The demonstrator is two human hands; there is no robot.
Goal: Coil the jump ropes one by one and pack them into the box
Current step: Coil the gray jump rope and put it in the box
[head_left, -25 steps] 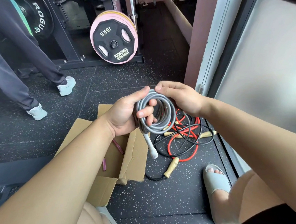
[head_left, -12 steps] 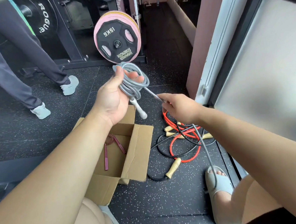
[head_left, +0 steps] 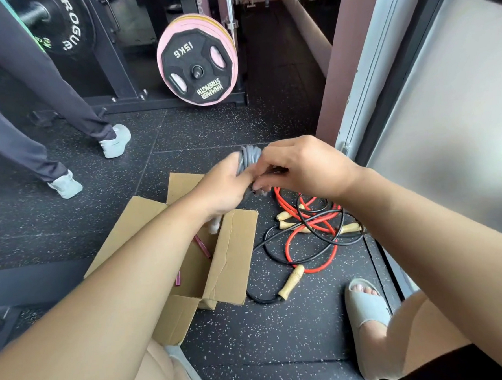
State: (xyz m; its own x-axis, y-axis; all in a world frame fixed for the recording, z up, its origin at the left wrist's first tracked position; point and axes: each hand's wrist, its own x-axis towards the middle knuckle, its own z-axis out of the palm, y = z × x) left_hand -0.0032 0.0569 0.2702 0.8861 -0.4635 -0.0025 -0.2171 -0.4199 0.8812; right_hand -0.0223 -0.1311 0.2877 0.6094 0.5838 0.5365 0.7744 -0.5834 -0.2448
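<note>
We're looking down at a black rubber floor (head_left: 281,329) flecked with pale specks, its tile seams showing. An open cardboard box (head_left: 233,258) sits on it, flaps splayed out. Just beside the box lie a red rope (head_left: 288,246) and a black rope (head_left: 264,242), tangled together, their wooden handles (head_left: 290,281) scattered among the loops. Our grey sandal (head_left: 365,306) is planted near that tangle. Further off, two pale sneakers (head_left: 116,140) stand on the floor before a black rack base (head_left: 165,102).

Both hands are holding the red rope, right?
No. The head view shows the left hand and right hand holding the grey rope. The red rope lies on the floor.
</note>
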